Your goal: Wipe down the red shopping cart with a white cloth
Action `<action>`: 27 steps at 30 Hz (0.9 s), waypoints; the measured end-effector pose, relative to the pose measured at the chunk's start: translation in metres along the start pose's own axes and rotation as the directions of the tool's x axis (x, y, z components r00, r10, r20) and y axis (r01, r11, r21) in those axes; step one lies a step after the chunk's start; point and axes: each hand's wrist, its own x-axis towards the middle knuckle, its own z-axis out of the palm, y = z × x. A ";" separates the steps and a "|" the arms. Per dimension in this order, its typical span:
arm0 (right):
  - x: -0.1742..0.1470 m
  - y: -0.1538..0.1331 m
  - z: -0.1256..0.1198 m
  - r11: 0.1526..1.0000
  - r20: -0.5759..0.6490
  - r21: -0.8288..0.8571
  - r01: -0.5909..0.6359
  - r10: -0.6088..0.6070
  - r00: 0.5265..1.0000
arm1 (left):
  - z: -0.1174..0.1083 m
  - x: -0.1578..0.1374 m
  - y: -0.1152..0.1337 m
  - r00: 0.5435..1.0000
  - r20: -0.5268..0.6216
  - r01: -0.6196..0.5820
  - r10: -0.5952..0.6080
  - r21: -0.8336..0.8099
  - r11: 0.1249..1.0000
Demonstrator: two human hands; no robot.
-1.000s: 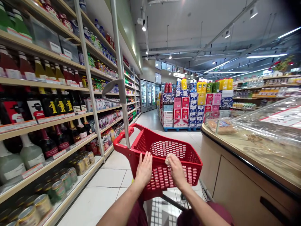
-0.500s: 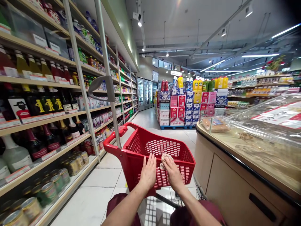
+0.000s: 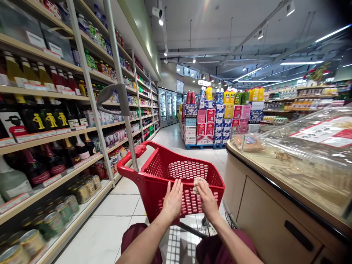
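Observation:
In front of me stands a red plastic shopping cart (image 3: 181, 190) with a honeycomb-pierced basket and a metal pole bearing a grey loop handle (image 3: 113, 99). My left hand (image 3: 173, 198) rests on the cart's near rim, fingers stretched out and flat, holding nothing. To its right, my right hand (image 3: 206, 198) presses a crumpled whitish cloth (image 3: 198, 183) against the same rim. Its fingers curve over the cloth and hide part of it.
Shelves of bottles and cans (image 3: 63, 124) line the left side. A beige display counter (image 3: 264, 209) with a clear cover stands close on the right. Ahead are stacked drink cartons (image 3: 206, 124) on a blue pallet and glass-door coolers (image 3: 167, 104).
My right hand has slid right along the rim with the cloth, widening the space between my hands. My left hand stays on the rim. The whole view has shifted slightly.

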 end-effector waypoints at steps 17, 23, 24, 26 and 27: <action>-0.090 0.028 -0.004 0.986 0.010 -0.159 -0.054 0.056 0.998 | 0.030 -0.013 0.012 0.999 -0.016 -0.052 0.052 0.027 0.998; -0.044 0.011 -0.018 0.995 -0.010 -0.102 0.012 -0.013 1.000 | 0.022 -0.017 0.002 0.995 -0.060 -0.075 0.077 0.033 0.997; -0.032 0.007 -0.018 0.994 -0.033 -0.109 0.030 -0.034 0.999 | 0.019 -0.017 -0.001 0.994 -0.072 -0.076 0.078 0.033 0.997; -0.026 0.001 -0.011 0.987 -0.053 -0.134 0.083 -0.091 0.994 | 0.018 -0.020 -0.004 0.993 -0.086 -0.084 0.086 0.037 0.996; -0.032 -0.003 -0.006 0.980 -0.045 -0.142 0.136 -0.144 0.989 | 0.019 -0.023 -0.005 0.992 -0.087 -0.084 0.088 0.041 0.996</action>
